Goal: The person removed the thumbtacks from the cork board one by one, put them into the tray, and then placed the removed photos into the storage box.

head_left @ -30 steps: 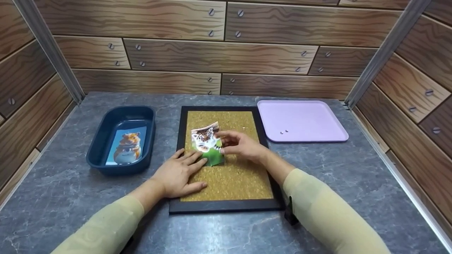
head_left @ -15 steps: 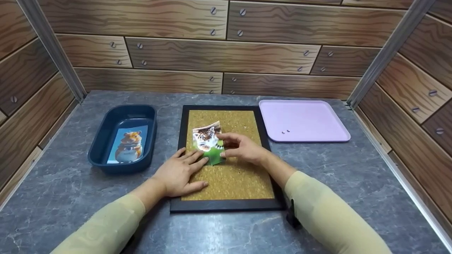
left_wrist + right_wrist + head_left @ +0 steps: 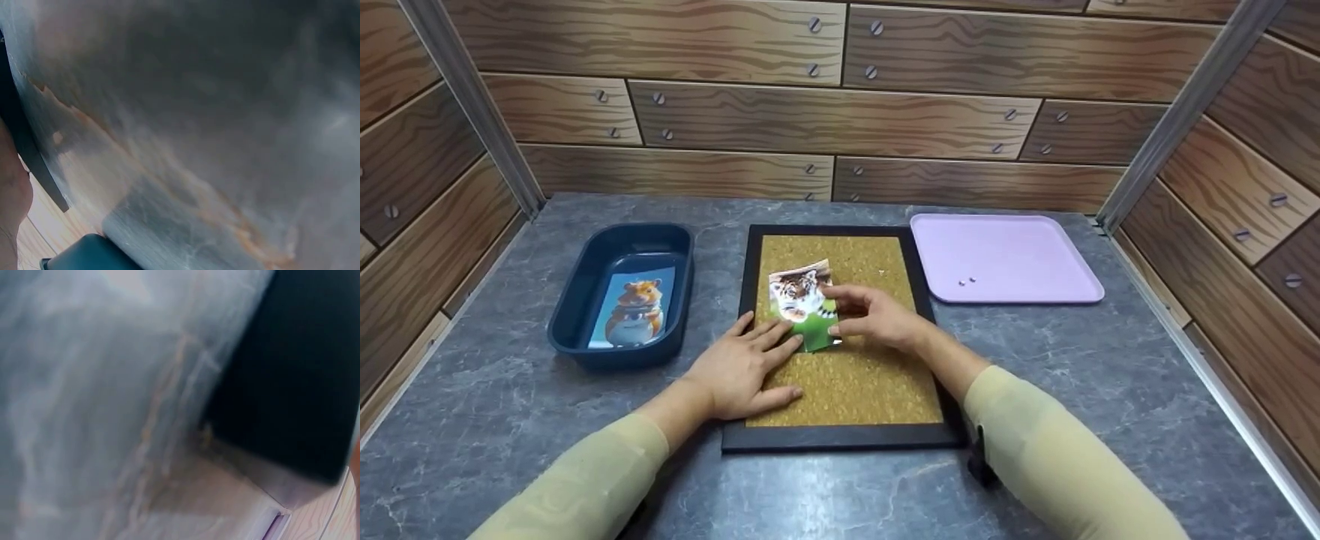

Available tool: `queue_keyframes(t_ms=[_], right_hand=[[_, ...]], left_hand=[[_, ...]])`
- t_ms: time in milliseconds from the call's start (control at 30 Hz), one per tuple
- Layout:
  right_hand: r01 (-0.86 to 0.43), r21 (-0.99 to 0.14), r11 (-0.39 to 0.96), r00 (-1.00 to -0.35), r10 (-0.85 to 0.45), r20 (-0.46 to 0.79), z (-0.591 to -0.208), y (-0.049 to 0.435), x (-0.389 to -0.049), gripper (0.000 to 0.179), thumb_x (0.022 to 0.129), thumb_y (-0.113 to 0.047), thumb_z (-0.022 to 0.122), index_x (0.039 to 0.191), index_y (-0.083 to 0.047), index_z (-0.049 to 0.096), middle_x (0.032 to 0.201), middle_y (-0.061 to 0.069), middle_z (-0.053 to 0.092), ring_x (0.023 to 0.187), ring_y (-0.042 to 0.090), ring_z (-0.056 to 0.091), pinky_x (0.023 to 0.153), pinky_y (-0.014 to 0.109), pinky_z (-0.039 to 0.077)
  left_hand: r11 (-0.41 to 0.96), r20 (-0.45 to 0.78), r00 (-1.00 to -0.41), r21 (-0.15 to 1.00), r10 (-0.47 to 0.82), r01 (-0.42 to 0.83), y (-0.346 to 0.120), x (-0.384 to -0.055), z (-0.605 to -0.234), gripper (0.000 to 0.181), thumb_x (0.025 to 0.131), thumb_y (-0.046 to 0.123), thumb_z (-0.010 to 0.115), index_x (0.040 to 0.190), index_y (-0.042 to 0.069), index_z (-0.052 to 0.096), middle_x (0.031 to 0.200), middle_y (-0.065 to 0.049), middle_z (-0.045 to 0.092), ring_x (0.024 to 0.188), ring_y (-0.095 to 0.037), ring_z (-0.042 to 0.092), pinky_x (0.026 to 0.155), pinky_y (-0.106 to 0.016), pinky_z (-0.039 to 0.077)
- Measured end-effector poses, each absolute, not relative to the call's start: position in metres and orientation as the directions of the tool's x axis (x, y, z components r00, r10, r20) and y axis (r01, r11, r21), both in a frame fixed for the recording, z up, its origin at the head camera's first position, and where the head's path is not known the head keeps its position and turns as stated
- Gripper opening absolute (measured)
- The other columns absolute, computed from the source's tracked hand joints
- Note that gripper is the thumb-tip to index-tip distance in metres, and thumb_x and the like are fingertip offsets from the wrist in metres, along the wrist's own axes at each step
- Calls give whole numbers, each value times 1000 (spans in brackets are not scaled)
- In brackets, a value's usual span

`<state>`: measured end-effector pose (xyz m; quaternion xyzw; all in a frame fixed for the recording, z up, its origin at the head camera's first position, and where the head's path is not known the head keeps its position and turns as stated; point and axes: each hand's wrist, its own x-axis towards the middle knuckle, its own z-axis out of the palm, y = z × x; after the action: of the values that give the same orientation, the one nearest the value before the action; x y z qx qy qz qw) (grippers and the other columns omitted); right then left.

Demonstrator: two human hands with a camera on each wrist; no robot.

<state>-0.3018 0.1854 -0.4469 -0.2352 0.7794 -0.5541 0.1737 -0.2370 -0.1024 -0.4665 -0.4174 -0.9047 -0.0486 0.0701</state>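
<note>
A tiger picture [image 3: 814, 330] lies on a cork board [image 3: 855, 390] in a black frame. My left hand [image 3: 735, 371] rests flat across the board's left edge, its fingertips pressing the picture's lower left part. My right hand [image 3: 879, 319] holds the picture's right edge with curled fingers and thumb. The picture bows slightly upward at its upper right corner. A small bright spot shows at its lower right corner, below the thumb; I cannot tell what it is. Both wrist views are blurred and show mostly table.
A dark blue bin [image 3: 562, 330] on the left contains a hamster picture [image 3: 634, 311]. The pink tray [image 3: 1005, 255] at the back right bears two tiny shiny pieces [image 3: 967, 281]. One tiny bright piece [image 3: 882, 272] is on the cork. Wood-patterned walls [image 3: 735, 120] surround the table.
The bright spot at the picture's lower right corner has come into view below the right thumb. Both hands have stayed nearly still; the head view has shifted slightly.
</note>
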Motion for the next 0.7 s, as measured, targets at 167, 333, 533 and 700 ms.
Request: queue_keyframes(t_ms=[167,333,533,700], right_hand=[[-167,-948,272,-835,-550,-11,-447,186,-302,67,93,-2,77,155,0,51,146,20,61,134,33,58,112,39,47],[-157,-950,272,-840,-542,-17,-446,186,-302,66,94,-4,77,155,0,52,145,19,62,132,32,59,111,38,47],[-165,-949,269,-841,-541,-7,-446,185,-302,66,94,-5,77,155,2,51,144,22,62,133,34,58,113,39,46],[-157,-951,266,-846,-534,-9,-448,186,-302,66,94,-4,77,154,2,51,142,22,63,132,34,58,111,38,47]], left_hand=[[649,169,-643,22,747,760,-102,-236,-466,86,104,73,40,162,10,45,167,-17,40,155,-35,36,126,-62,19],[651,192,-640,12,744,759,-102,-236,-465,87,104,72,41,162,8,45,167,-18,40,155,-34,36,126,-61,20],[665,193,-652,-9,734,747,-102,-235,-464,89,104,73,41,164,7,41,167,-17,40,155,-33,36,126,-60,20],[681,188,-666,-18,722,732,-102,-233,-464,92,104,74,40,165,6,37,167,-17,39,155,-33,37,127,-60,19]])
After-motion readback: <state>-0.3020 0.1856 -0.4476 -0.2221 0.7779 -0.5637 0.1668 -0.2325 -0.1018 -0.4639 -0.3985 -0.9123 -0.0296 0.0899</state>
